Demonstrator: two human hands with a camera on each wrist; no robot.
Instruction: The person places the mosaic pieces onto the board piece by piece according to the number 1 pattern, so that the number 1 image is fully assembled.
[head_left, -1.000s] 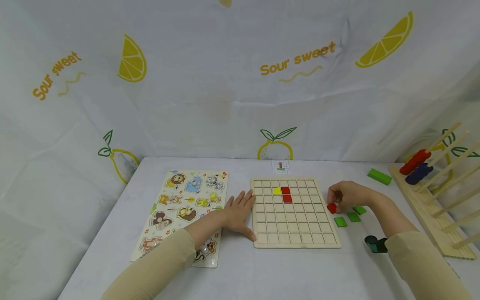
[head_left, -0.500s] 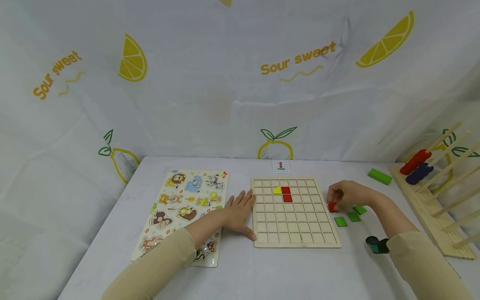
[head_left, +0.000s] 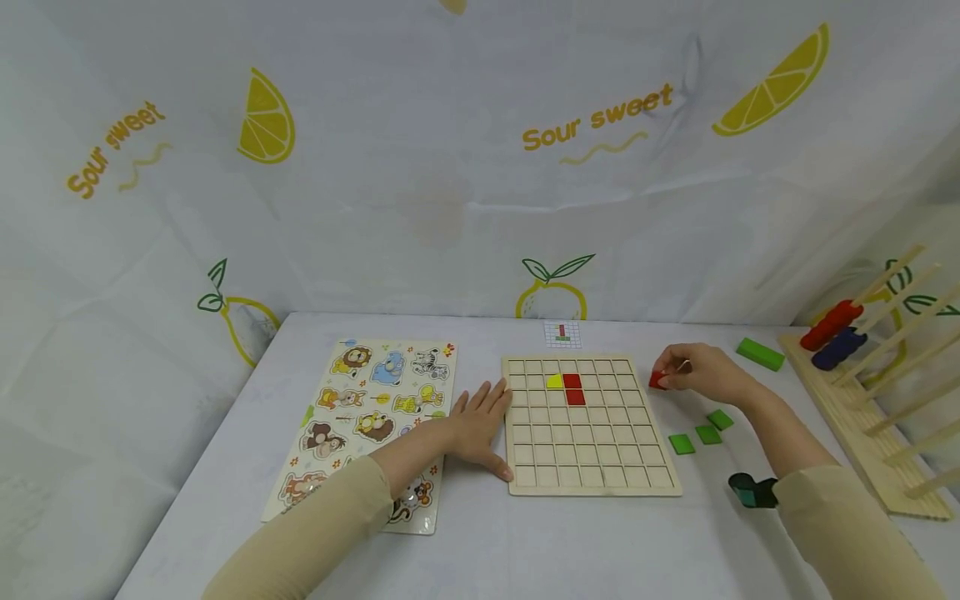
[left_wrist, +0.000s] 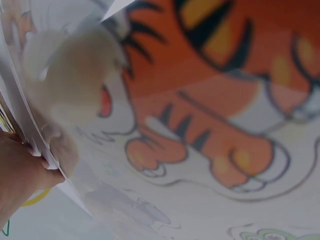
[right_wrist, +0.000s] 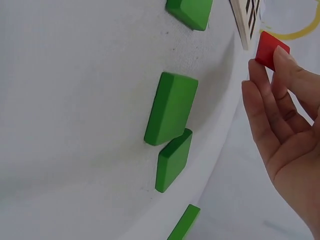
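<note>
My right hand (head_left: 693, 372) pinches a red square tile (right_wrist: 270, 49) between thumb and fingertips, just off the right edge of the wooden grid board (head_left: 600, 454). In the right wrist view, the tile is tilted and raised above the tabletop. Two red tiles (head_left: 574, 389) sit one below the other in the grid, with a yellow tile (head_left: 554, 382) left of the upper one. Flat, with spread fingers, my left hand (head_left: 478, 429) rests against the board's left edge. Several green tiles (head_left: 682, 443) lie on the table below the right hand.
An animal puzzle board (head_left: 360, 454) lies at left, partly under the left forearm. Behind the grid is a small printed card (head_left: 562, 334). At right are a green block (head_left: 759, 353) and a wooden peg rack (head_left: 817, 383) with red and blue beads (head_left: 838, 346).
The right hand has lifted the red tile from beside the green tiles and moved it away from me, up along the board's right edge. The left hand has not moved.
</note>
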